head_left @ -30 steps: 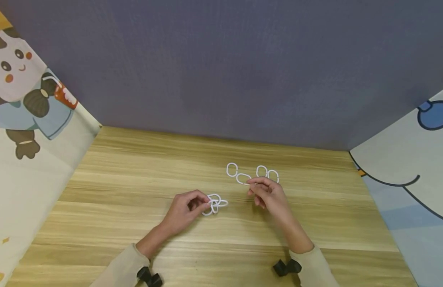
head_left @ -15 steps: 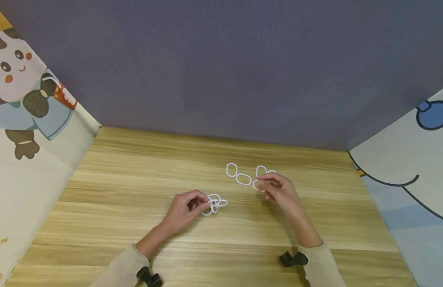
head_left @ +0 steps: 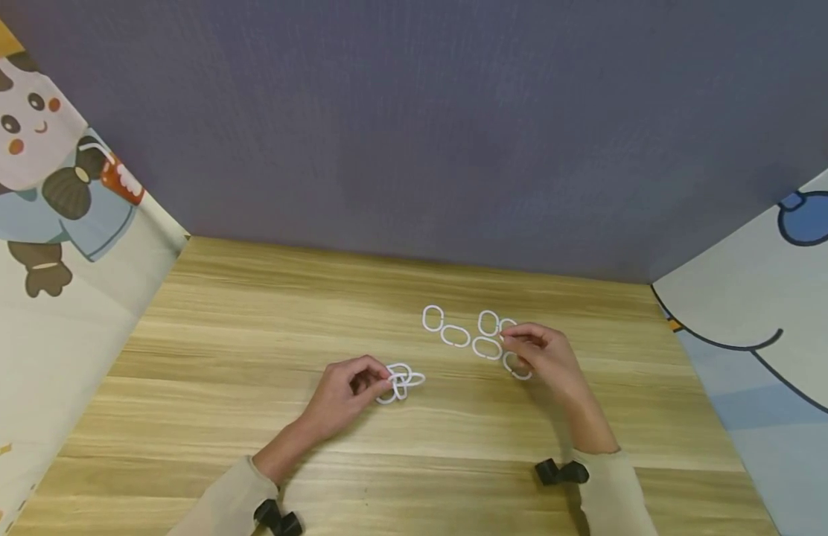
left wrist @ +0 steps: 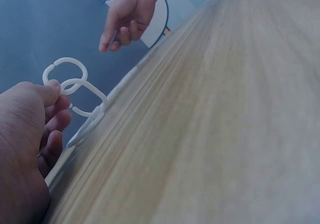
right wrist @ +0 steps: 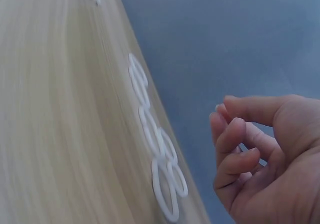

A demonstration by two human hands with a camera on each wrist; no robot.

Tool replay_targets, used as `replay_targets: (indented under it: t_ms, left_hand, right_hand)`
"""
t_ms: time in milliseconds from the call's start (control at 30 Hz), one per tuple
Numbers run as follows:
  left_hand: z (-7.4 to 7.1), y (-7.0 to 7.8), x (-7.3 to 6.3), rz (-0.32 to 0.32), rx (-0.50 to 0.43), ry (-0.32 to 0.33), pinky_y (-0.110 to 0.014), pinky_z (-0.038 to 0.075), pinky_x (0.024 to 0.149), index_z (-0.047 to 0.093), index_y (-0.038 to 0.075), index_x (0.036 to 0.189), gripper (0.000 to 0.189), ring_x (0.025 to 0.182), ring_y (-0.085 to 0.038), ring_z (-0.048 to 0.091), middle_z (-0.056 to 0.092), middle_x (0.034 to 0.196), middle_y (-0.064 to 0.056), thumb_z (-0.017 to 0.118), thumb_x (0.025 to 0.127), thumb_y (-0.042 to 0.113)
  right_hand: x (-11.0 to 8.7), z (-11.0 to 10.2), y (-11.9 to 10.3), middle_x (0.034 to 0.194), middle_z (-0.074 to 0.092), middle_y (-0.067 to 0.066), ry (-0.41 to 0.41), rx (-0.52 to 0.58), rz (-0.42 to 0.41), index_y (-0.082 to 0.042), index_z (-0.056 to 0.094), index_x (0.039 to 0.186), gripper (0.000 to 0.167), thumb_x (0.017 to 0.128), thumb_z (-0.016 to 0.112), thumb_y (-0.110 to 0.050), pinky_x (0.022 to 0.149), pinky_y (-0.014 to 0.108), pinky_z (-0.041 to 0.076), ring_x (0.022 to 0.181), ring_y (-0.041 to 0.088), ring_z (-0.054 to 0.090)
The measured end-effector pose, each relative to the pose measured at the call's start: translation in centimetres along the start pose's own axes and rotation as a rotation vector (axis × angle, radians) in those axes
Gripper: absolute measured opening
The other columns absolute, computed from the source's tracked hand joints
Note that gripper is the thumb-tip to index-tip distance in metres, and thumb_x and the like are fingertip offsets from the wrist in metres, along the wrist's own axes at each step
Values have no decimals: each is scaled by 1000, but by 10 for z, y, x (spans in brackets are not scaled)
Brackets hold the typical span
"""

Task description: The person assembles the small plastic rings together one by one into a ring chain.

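My left hand (head_left: 343, 394) pinches a small cluster of interlocked white plastic chain links (left wrist: 70, 59) between thumb and index finger, low over the table. In the left wrist view, a split shows in one oval link's ring, and the lower links hang close to the wood. My right hand (head_left: 551, 361) hovers over the right end of a group of loose white links (right wrist: 156, 184). Its fingers are loosely bent, thumb near the index finger, with nothing seen between them. Part of two loose links is hidden under this hand in the head view.
The wood-grain table (head_left: 253, 298) ends at a dark blue-grey back panel (head_left: 414, 149). Side panels printed with cartoon figures stand at left (head_left: 112, 275) and right (head_left: 729, 313). A black device (head_left: 561, 472) sits at the right wrist, another (head_left: 278, 518) at the left.
My right hand has moved to the right along the loose links, uncovering some of them; one link now shows below its fingers. The left hand has stayed in place with its linked cluster.
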State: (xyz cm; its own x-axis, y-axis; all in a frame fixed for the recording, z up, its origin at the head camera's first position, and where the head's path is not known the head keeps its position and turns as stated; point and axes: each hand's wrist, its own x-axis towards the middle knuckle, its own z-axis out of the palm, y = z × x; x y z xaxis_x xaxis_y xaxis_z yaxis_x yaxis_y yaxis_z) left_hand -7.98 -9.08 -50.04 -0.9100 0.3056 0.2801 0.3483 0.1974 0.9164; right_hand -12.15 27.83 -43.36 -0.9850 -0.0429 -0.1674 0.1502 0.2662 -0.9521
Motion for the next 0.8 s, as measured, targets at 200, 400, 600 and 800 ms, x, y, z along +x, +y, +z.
replay_targets:
  t_ms: [200,400,600,800]
  left_hand:
    - [0,0,0,15,6,5,-22,45,54,79,5,100,6,64,-3,53,72,80,5,84,98,6]
    - [1,0,1,25,11,13,-22,45,53,79,7,99,7,64,-2,52,71,79,5,85,97,6]
    - [1,1,1,25,10,14,-22,46,53,79,9,99,7,64,-2,53,72,80,6,85,98,5]
    - [0,1,1,17,14,15,-22,47,54,79,7,100,7,64,-3,54,72,81,6,85,98,4]
  right_hand:
    - [3,-12,10,99,77,-10,1,-48,9,13,73,125,29,104,77,-7,69,21,55,84,8,67]
    - [6,-18,20,103,80,-8,-9,-55,-31,14,75,119,24,102,79,-2,73,19,56,91,4,70]
    - [8,-21,28,104,81,2,-27,-66,-55,19,74,115,21,100,78,6,78,18,57,93,6,70]
    - [11,-19,37,98,77,14,-10,-233,-27,11,78,113,23,95,85,-2,74,22,53,85,11,63]
